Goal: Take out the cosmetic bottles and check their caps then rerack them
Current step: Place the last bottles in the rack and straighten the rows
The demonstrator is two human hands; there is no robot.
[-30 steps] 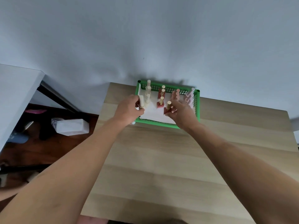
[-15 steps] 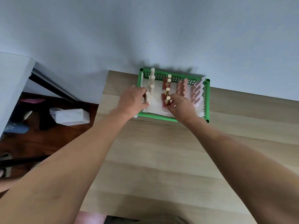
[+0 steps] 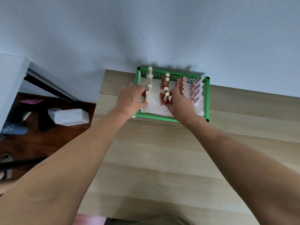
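Note:
A green basket (image 3: 155, 116) lined with white paper stands at the table's far edge against the wall. It holds rows of upright cosmetic bottles: cream ones (image 3: 149, 77) at the left, red ones with gold caps (image 3: 166, 79), peach ones (image 3: 184, 82) and pale pink ones (image 3: 197, 90) at the right. My left hand (image 3: 130, 99) grips the nearest cream bottle (image 3: 147, 95) in the basket. My right hand (image 3: 181, 105) holds the nearest red bottle with a gold cap (image 3: 165, 97), its base inside the basket.
The wooden table (image 3: 162, 159) stretches toward me below the basket. Left of the table is dark floor with a white wrapped package (image 3: 69, 116), a pink packet (image 3: 31, 101) and black metal legs. A white surface (image 3: 11, 78) stands at the far left.
Both hands have lowered their bottles into the basket's front row. The view has tilted a little, so the basket sits higher in the frame than one second ago.

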